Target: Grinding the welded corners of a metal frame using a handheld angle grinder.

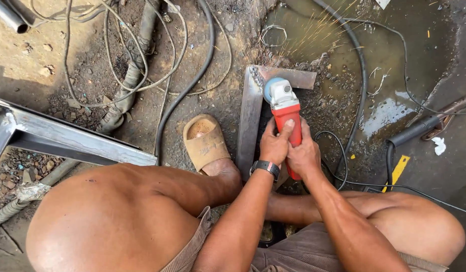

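Left hand: fingers wrapped round the red grinder, thumb on top.
Right hand: fingers clamped on the grinder's rear.
Grinder: at the steel angle frame, disc biting its 12 o'clock corner.
Sparks: flying toward 1 o'clock.
Sandal: at 9 o'clock, beside the frame.
Progress: grinding underway, corner bright; how much remains is unclear.

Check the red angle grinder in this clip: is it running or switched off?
Running. Sparks spray away from the angle grinder where its head meets the corner of the metal angle piece. The left hand and right hand grip its body.
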